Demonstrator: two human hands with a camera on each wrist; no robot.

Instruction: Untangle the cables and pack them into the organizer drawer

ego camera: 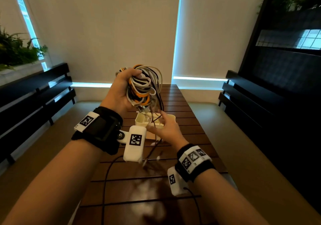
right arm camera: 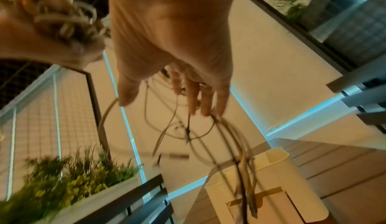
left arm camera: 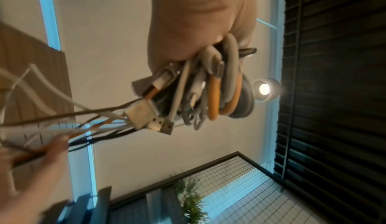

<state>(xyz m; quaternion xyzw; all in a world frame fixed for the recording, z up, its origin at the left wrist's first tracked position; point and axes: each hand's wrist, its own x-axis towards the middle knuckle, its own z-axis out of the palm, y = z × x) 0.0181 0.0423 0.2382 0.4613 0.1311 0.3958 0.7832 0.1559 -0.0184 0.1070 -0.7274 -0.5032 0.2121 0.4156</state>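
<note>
**Cable bundle, untangling stage: nothing packed yet**

Item: cable bundle (ego camera: 141, 87), white, orange and black, raised above the wooden table (ego camera: 182, 106). Left hand (ego camera: 121, 89) clenches it, fingers curled round the coils. Right hand (ego camera: 166, 129), fingers extended and loosely spread, combs the hanging strands (right arm camera: 208, 128) over the cream organizer drawer (ego camera: 172, 118). Next, by judgement: isolate 1 strand and draw it free. Unclear: cable count; strand ends blurred; drawer compartments partly hidden.
</note>
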